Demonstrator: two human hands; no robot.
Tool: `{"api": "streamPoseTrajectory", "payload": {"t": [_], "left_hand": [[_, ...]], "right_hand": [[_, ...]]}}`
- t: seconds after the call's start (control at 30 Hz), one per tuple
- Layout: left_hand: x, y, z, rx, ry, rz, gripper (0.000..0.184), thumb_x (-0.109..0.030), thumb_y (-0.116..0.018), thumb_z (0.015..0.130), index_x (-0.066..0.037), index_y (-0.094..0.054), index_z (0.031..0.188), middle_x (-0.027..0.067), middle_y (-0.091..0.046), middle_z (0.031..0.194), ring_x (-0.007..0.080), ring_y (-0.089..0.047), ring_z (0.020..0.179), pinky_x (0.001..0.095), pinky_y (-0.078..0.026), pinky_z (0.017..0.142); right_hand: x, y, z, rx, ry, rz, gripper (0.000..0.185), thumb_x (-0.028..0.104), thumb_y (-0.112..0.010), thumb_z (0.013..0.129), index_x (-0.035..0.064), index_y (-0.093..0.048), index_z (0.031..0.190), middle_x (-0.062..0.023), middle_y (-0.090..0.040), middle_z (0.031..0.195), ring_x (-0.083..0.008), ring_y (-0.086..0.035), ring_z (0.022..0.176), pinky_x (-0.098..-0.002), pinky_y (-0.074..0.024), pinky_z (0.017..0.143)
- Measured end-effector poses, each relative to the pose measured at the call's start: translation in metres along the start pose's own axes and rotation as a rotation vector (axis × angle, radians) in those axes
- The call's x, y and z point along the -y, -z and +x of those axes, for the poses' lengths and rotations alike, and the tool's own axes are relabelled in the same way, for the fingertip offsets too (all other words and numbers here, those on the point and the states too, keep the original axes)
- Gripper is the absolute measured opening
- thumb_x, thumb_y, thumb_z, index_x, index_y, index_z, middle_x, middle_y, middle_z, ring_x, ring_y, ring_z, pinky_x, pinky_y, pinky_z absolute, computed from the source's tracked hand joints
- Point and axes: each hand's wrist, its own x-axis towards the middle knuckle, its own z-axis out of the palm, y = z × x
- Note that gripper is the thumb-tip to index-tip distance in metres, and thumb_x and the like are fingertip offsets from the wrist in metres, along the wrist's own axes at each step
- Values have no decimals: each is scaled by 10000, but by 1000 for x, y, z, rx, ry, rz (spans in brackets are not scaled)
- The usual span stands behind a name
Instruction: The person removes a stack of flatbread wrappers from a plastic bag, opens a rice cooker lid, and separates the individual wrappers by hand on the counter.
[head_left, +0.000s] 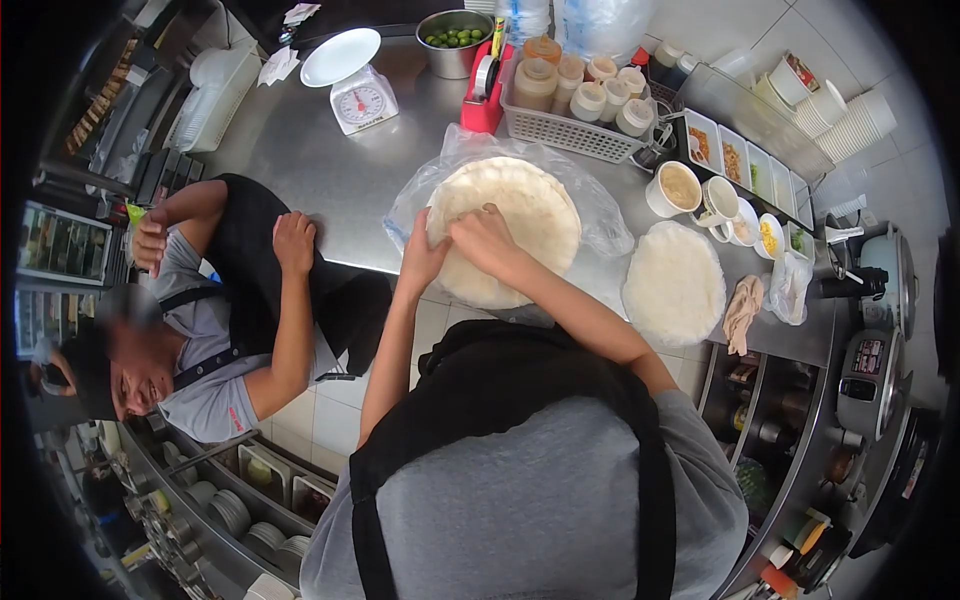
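Observation:
A stack of pale, round dough sheets (535, 205) lies on a spread clear plastic bag (600, 215) on the steel table in front of me. My left hand (424, 252) is at the stack's left edge, its fingers closed on the rim of a dough sheet. Over the left part of the stack, my right hand (482, 240) bends its fingers in a pinch on the sheet, close to the left one. The fingertips are partly hidden. To the right, another pale round sheet (675, 280) lies flat on the table.
A co-worker (235, 310) leans at the table on my left. Along the back stand a kitchen scale (362, 105), a pot of green limes (453, 60), a red tape dispenser (484, 95) and a basket of sauce bottles (570, 132). Cups, ingredient trays (733, 160) and a cloth (743, 313) are rightward.

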Motion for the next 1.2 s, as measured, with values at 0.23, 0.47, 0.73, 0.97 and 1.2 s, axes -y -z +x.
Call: {"api": "streamPoseTrajectory", "payload": {"t": [0.23,0.47,0.73,0.97,1.2], "left_hand": [[-7,-21,-29,-79,117,-604,384,-38,-497,894,-15,-412,1268,81,-555,1156,123,-539,1005,269,-444,846],[1,-18,-46,-70,220,-627,456,-38,-537,849,-20,-387,1280,80,-542,1159,156,-541,1022,277,-446,852],[-5,-10,-35,-27,164,-331,484,13,-568,809,-9,-414,1268,94,-566,1124,158,-547,1008,290,-454,852],[-5,-9,-35,-44,188,-436,500,33,-572,792,-6,-417,1266,103,-568,1119,175,-551,1001,294,-460,847],[-2,-11,-22,-37,164,-278,506,23,-564,768,-1,-425,1254,102,-561,1139,186,-538,1028,306,-445,856]], "right_hand": [[-6,45,-7,-159,123,-20,132,53,-538,706,53,-639,792,-93,-640,777,-242,-632,746,-409,-426,815],[5,16,-34,-180,173,-96,88,87,-553,713,70,-631,749,-76,-638,753,-215,-637,747,-407,-423,816],[11,3,-23,-159,102,-42,97,56,-544,705,62,-621,763,-79,-623,779,-237,-629,781,-426,-440,795],[-19,22,-14,-55,0,162,96,73,-568,700,56,-620,780,-96,-619,788,-262,-620,800,-435,-440,790],[4,-5,-14,-132,13,89,83,65,-577,703,45,-621,771,-112,-626,783,-271,-624,818,-468,-401,896]]}}
